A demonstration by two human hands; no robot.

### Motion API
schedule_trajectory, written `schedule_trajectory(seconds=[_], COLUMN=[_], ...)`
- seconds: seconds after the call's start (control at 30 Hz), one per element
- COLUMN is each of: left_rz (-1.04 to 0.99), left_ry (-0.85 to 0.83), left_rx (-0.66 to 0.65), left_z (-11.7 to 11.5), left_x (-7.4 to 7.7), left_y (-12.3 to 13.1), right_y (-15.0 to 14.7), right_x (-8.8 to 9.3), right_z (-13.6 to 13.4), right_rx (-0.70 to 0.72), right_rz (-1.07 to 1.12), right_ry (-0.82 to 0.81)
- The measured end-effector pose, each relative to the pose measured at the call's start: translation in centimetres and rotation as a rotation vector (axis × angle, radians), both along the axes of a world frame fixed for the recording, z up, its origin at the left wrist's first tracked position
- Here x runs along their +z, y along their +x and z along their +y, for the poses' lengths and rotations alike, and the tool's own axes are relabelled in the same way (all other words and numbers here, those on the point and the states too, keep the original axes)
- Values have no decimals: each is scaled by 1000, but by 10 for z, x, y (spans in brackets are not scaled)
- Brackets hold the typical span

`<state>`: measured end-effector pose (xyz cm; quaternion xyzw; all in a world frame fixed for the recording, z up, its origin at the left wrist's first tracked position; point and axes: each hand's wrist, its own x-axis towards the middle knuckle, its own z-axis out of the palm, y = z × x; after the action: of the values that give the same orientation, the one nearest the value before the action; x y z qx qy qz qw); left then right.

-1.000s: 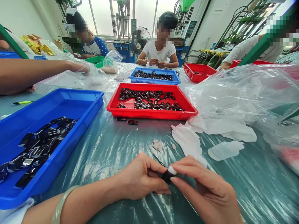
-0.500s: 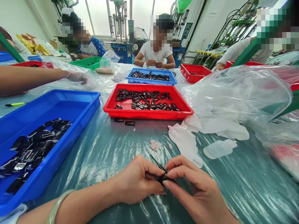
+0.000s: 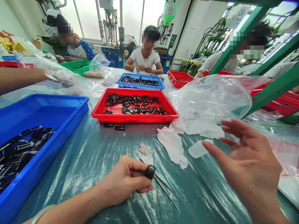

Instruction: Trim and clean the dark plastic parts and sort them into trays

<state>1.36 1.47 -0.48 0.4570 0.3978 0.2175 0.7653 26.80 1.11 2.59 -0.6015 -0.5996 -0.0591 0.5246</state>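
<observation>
My left hand [image 3: 126,182] rests low on the green table, fingers pinched on a small black part [image 3: 149,171]. Thin metal tweezers [image 3: 163,188] lie on the table just right of that hand. My right hand [image 3: 247,161] is lifted at the right with its fingers spread and nothing in them, close to a small translucent bottle [image 3: 198,148] lying on its side. A red tray [image 3: 112,117] with several black parts sits ahead. A blue tray [image 3: 58,124] of black parts stands at my left.
White cloth [image 3: 174,144] and a large clear plastic bag [image 3: 210,99] lie right of the red tray. Two loose black parts [image 3: 114,126] sit before it. Further trays and several seated people ring the table. A green frame post [image 3: 273,90] slants at right.
My right hand let go of the black part and lifted away to the right, opening. The left hand keeps the part. The view turned right.
</observation>
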Motion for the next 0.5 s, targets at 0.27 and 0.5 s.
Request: schedule_trajectory(seconds=[0.27,0.5], left_rz=[-32,-75], left_ry=[-10,0], left_rx=[39,-6], left_z=[2,0], left_x=[10,11], left_y=[0,-1], right_y=[50,17], right_x=[-17,-5], right_z=[11,9], right_rx=[159,202], right_rz=[343,384], right_ry=[-712,-654])
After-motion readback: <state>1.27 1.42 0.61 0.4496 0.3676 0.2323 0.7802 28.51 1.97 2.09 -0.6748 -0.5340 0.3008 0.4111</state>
